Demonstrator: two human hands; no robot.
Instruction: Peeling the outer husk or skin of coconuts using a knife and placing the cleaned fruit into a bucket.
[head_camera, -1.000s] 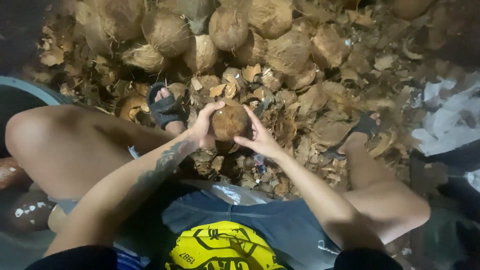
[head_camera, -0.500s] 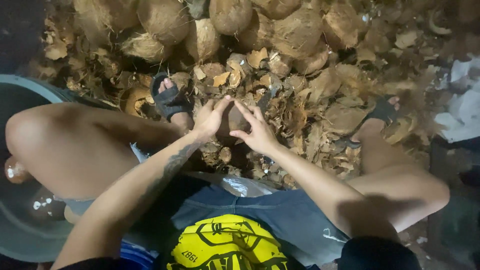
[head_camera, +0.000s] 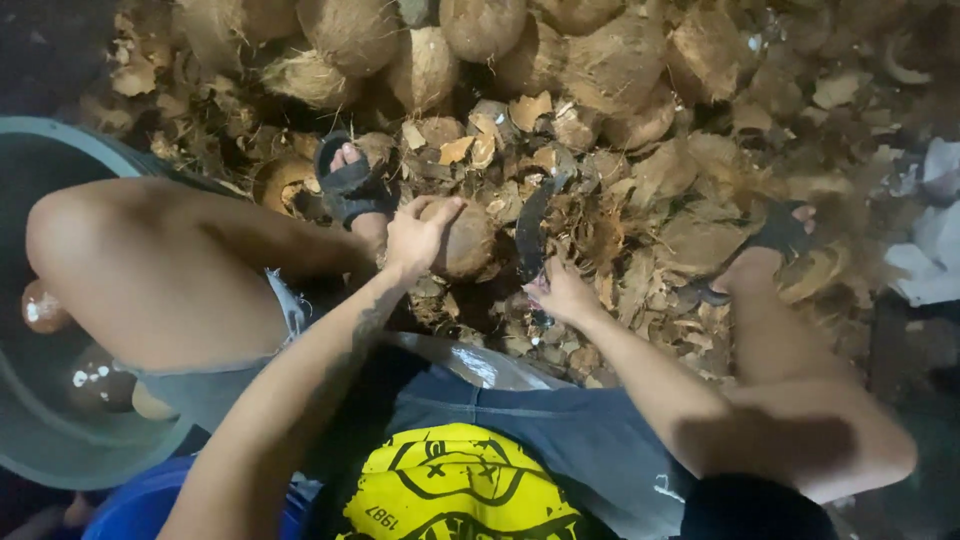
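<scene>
the left hand (head_camera: 415, 235) sits just left of the frame's centre, fingers curled over the top and near side of a husked brown coconut (head_camera: 462, 240), gripping it as it rests on the husk litter (head_camera: 640, 215). the right hand (head_camera: 560, 293), a little lower and to the right, is closed round the handle of a dark curved blade (head_camera: 530, 232); the blade rises just beside the coconut's right flank, though whether it touches is hard to tell in this dim light. a sandalled foot (head_camera: 350, 180) lies just left of the coconut. whole coconuts (head_camera: 480, 25) pile along the top edge. a grey-green tub (head_camera: 60, 450) fills the lower left.
</scene>
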